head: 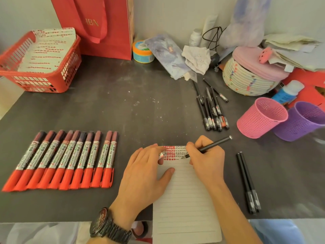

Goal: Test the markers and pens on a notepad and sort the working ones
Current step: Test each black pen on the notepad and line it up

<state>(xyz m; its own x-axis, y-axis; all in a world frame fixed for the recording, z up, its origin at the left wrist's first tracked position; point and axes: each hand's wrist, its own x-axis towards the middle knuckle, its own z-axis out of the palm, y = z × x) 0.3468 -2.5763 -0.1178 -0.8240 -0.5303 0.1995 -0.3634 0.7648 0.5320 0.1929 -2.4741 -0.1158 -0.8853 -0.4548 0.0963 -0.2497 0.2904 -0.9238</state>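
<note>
Notepad [184, 199] of white lined paper lies at the dark worktop's [123, 111] near edge; right hand [205, 155] grips a slim black pen [209, 147], tip on it; left hand [146, 169] presses it, pinching a clear cap [162, 153].

markers [59, 159] left of notepad [186, 199], pens [248, 182] right

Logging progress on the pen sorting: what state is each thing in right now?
markers, capped, in a row
notepad, top rows marked, rest blank
pen, uncapped, tip on notepad, in right hand
cap, off, pinched in left hand
pen pile, capped, lying loose
pen pair, capped, side by side
pink cup, no pens seen inside
</note>
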